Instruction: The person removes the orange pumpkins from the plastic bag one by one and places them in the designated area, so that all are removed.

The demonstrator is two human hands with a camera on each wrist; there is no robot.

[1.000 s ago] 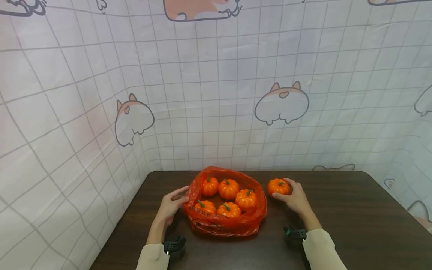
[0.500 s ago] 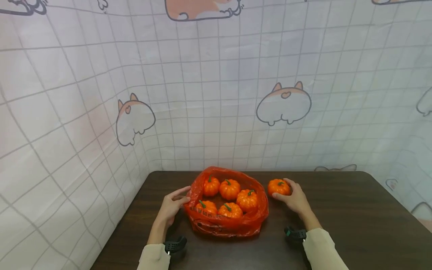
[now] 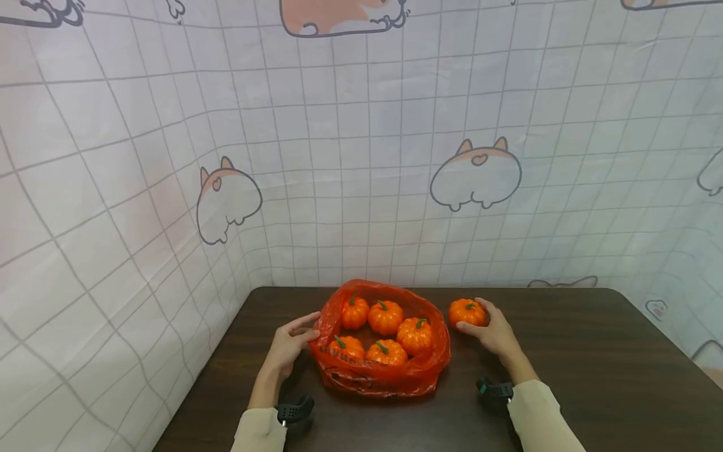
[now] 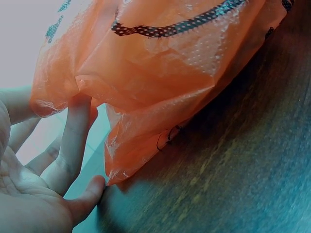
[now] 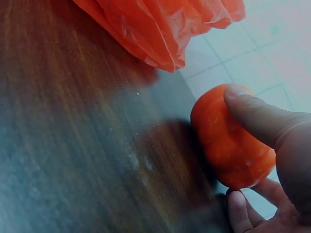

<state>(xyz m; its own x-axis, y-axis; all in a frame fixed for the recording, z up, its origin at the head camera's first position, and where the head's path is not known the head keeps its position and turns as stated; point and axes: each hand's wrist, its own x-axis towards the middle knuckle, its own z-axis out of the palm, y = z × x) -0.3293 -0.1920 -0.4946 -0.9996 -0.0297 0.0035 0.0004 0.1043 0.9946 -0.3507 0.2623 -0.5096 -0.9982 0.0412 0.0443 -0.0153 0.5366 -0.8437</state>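
Observation:
A red-orange plastic bag (image 3: 378, 380) stands with its mouth spread wide on the dark table, several small orange pumpkins (image 3: 386, 317) inside it. My left hand (image 3: 285, 348) is at the bag's left side, holding its edge with thumb and fingers. In the left wrist view one finger (image 4: 75, 131) goes up under a fold of the plastic; the lower fingers are off the bag. Right of the bag, my right hand (image 3: 497, 333) grips another pumpkin (image 3: 467, 312) with a green stem. The right wrist view shows the thumb (image 5: 252, 111) on one side of this pumpkin and fingertips against its other side.
The dark wooden table (image 3: 587, 364) reaches back to a white gridded cloth (image 3: 361, 157) with cartoon dogs. Black wrist devices (image 3: 295, 409) sit on both forearms. Red plastic (image 5: 160, 29) hangs close to the held pumpkin in the right wrist view.
The head view has shifted very slightly. Both hands, the bag and the pumpkins keep their places.

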